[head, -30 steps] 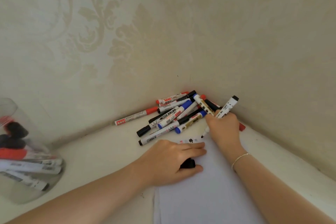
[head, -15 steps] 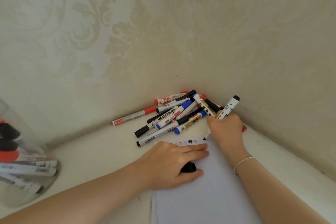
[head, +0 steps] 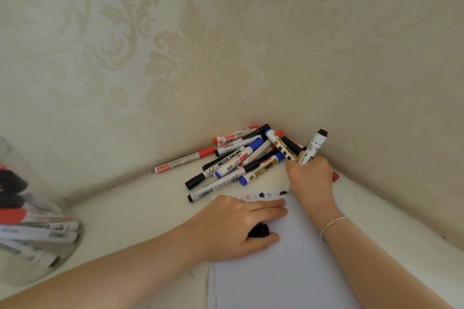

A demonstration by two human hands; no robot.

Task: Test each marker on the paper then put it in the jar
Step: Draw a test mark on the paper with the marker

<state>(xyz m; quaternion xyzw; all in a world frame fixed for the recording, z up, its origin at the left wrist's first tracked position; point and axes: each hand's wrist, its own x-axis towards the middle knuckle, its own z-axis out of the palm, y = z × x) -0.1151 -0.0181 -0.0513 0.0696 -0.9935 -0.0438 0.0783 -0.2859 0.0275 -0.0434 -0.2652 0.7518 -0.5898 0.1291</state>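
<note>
A white marker (head: 312,148) w/ black end is gripped in the right hand (head: 310,178), fingers curled round the barrel; its tip is pressed to the far edge of the paper (head: 281,271), where a fresh black mark (head: 283,192) is seen just beside the hand. The upper end is tilted toward the right wall. A thin bracelet (head: 334,224) is worn on the right wrist.

The paper is held flat by the left hand (head: 236,226), fingers laid straight across the sheet, while a black cap (head: 259,230) is pinched betw. thumb and palm. Other test marks, red and black, are visible along the sheet's far edge.

A pile of markers (head: 241,158), w/ red, blue and black caps, is heaped in the corner behind the paper, one red-capped marker (head: 184,160) lying apart along the left wall.

The clear jar (head: 37,246) is seen at far left, well apart from the paper, w/ several markers already inside; whether it is tipped or upright can't be told
</note>
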